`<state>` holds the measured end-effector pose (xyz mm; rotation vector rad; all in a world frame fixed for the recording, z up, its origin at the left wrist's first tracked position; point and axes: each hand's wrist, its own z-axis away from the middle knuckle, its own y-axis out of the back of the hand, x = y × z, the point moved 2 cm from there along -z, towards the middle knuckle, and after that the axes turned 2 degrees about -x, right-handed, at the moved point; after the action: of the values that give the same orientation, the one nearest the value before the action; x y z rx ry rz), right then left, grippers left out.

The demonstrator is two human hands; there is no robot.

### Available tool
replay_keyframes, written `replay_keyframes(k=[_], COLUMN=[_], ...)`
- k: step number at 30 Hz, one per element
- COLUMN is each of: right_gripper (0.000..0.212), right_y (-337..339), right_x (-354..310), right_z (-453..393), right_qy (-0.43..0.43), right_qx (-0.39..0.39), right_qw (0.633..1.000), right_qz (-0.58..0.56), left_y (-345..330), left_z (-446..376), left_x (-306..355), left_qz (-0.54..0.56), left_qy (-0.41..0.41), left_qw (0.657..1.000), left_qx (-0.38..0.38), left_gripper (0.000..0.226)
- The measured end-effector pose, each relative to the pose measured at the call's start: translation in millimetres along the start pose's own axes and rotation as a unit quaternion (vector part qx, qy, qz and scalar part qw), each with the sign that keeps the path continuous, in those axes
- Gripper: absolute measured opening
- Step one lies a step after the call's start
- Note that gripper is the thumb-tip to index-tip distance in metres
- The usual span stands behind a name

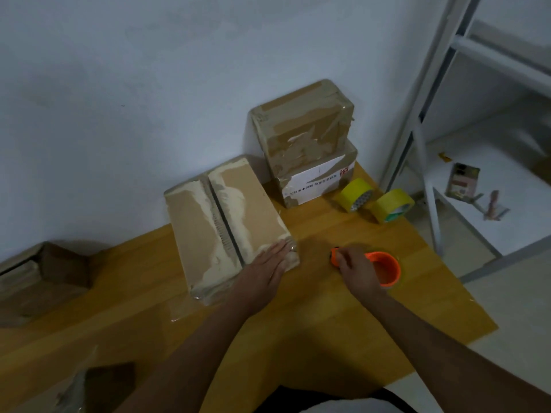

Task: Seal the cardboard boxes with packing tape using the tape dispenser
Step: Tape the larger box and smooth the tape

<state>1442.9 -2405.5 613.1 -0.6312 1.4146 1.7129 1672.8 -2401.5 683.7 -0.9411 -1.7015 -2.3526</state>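
Orange tape dispenser (381, 268): gripped in your right hand (356, 271), on the counter (328, 323) just right of the unsealed box (229, 228). Left hand (262, 274): flat, fingers spread, on that box's near corner. Keep pressing; start tape over the near edge, follow the seam.

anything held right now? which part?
Right hand holds the orange tape dispenser by its near, front end, on the table. Left hand holds nothing; it lies flat on the near corner of the box.
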Motion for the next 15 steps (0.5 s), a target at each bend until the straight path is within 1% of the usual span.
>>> replay_keyframes(k=[1, 2, 3, 4, 5, 7, 9, 11, 12, 13, 14, 15], right_gripper=[0.025, 0.030, 0.036, 0.040, 0.042, 0.033, 0.024, 0.019, 0.016, 0.016, 0.021, 0.031], right_y=[-6, -15, -24, -31, -37, -43, -45, -44, -44, -42, -40, -37], right_x=[-11, -21, -27, -33, -38, -46, -52, -59, -61, -63, -63, -64], right_z=[-4, -7, -10, -11, -11, -12, -13, -12, -11, -10, -10, -11], right_qy=[-0.064, -0.135, -0.193, -0.233, -0.262, -0.294, -0.296, -0.292, -0.288, -0.275, -0.250, -0.214], right_qx=[-0.035, -0.062, -0.081, -0.095, -0.107, -0.111, -0.105, -0.110, -0.116, -0.121, -0.131, -0.146], right_qw=[0.990, 0.960, 0.921, 0.884, 0.849, 0.790, 0.759, 0.741, 0.740, 0.750, 0.778, 0.818], right_qz=[-0.118, -0.236, -0.330, -0.395, -0.446, -0.526, -0.570, -0.595, -0.597, -0.589, -0.562, -0.513], left_y=[0, -1, 0, 1, 2, 7, 9, 8, 7, 6, 6, 6], left_z=[0, -1, -1, -1, -1, -2, -3, -2, -1, 0, 0, 1], left_x=[1, 1, 2, 3, 3, 1, -2, -4, -6, -6, -6, -5], left_qz=[0.002, 0.007, 0.014, 0.021, 0.028, 0.036, 0.038, 0.034, 0.034, 0.036, 0.039, 0.041], left_qy=[0.002, 0.003, 0.005, 0.010, 0.014, 0.020, 0.024, 0.021, 0.021, 0.024, 0.029, 0.031], left_qw=[1.000, 1.000, 1.000, 0.999, 0.999, 0.999, 0.998, 0.998, 0.998, 0.998, 0.998, 0.998], left_qx=[-0.004, -0.010, -0.016, -0.022, -0.026, -0.033, -0.042, -0.045, -0.045, -0.046, -0.047, -0.047], left_gripper=[0.045, 0.046, 0.046, 0.046, 0.046, 0.046, 0.045, 0.046, 0.046, 0.046, 0.046, 0.046])
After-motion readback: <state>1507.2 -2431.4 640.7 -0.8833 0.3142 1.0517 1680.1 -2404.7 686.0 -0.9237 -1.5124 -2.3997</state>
